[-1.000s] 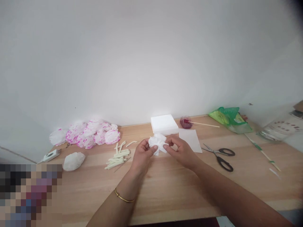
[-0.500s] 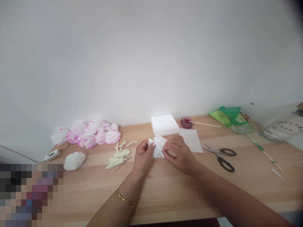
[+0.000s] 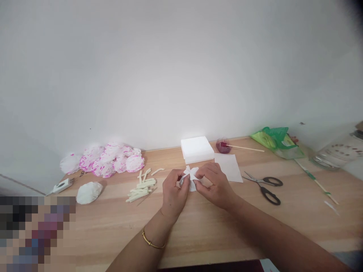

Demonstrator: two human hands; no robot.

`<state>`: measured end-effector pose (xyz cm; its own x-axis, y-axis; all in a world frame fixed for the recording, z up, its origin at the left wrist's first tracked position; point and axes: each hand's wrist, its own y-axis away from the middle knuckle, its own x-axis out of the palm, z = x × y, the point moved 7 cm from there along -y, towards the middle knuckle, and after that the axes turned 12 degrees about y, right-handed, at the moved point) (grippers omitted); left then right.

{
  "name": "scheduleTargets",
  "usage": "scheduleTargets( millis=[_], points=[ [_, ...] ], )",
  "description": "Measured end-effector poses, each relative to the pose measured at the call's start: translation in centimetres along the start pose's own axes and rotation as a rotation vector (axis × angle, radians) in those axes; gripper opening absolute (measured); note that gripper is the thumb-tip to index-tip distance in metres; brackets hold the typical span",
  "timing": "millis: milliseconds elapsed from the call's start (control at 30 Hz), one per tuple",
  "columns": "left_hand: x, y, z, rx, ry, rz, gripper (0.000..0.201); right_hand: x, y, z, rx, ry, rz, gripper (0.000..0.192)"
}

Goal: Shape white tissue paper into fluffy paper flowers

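From the head view, a wooden surface (image 3: 127,241) meets a pale wall (image 3: 181,68), with a white paper stack (image 3: 197,149) near its back edge. In front of the stack, two hands share a small crumpled white paper (image 3: 193,174). The left hand (image 3: 174,192) has its fingers nearly closed, pinching the paper's left side; the right hand (image 3: 217,185) pinches the right side, thumb and forefinger narrowly parted. Left of the stack lie pale yellow strips (image 3: 146,184) and, farther left, pink-edged puffs (image 3: 103,164); right of it, a loose sheet (image 3: 230,169), then scissors (image 3: 264,182).
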<state>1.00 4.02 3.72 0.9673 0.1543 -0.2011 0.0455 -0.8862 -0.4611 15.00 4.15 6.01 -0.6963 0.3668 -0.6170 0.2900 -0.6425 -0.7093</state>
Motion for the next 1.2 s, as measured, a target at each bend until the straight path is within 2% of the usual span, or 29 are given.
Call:
scheduleTargets(
  millis=[67,133,200,333,467,933,1033,1200],
  points=[
    [-0.2,0.1,0.5,-0.040,0.054,-0.043,0.010,0.0,0.0,-0.1,0.014,-0.010,0.005,0.013],
    [-0.3,0.2,0.6,-0.047,0.116,-0.072,0.020,0.0,-0.1,-0.1,0.026,-0.019,0.016,0.012],
    [-0.2,0.2,0.2,0.001,0.117,-0.045,0.026,0.0,-0.1,0.0,0.033,-0.033,0.030,0.013],
    [0.3,0.1,-1.6,0.171,-0.018,0.061,0.021,0.1,-0.2,-0.1,0.051,-0.059,0.046,0.016],
    [0.2,0.1,-2.2,0.247,-0.056,0.054,0.017,0.2,-0.2,-0.1,0.056,-0.064,0.054,0.017],
    [0.3,-0.3,-2.2,0.198,-0.033,0.071,0.010,0.5,-0.1,0.1,0.012,-0.106,0.085,0.014],
    [0.3,-0.2,-2.1,0.198,-0.038,0.066,0.009,0.2,-0.1,-0.1,0.053,-0.086,0.059,0.006],
    [0.3,-0.1,-2.2,0.194,-0.062,0.070,0.009,0.0,-0.3,-0.2,0.080,-0.080,0.050,0.009]
  ],
)
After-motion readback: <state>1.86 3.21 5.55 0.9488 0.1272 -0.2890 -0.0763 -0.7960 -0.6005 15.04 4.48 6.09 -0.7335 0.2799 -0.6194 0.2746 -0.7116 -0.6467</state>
